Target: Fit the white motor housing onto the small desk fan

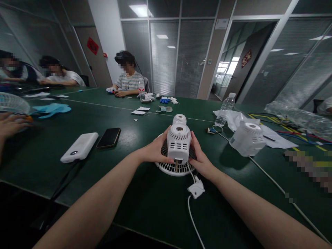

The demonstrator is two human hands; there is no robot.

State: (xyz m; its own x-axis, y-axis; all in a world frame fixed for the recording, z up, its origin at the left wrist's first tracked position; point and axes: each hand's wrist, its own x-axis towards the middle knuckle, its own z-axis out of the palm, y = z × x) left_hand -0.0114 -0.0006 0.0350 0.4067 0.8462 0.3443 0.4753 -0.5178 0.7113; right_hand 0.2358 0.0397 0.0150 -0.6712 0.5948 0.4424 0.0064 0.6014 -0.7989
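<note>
While both hands clasp it from either side, the white ribbed plastic fan motor housing [178,143] stands on the round white plastic fan grille [169,168], near the middle of the dark green table [145,211]. The left hand [155,152] curls round its left flank, and the right hand [201,159] round its right. It looks light, stiff and hollow, and the vent slots offer grip, so the flanks suit holding best. The grille ribs and the thin white cable [193,218] seem more delicate. Its long axis appears to run from the shaft end, low and towards the person, up and away to the domed cap.
</note>
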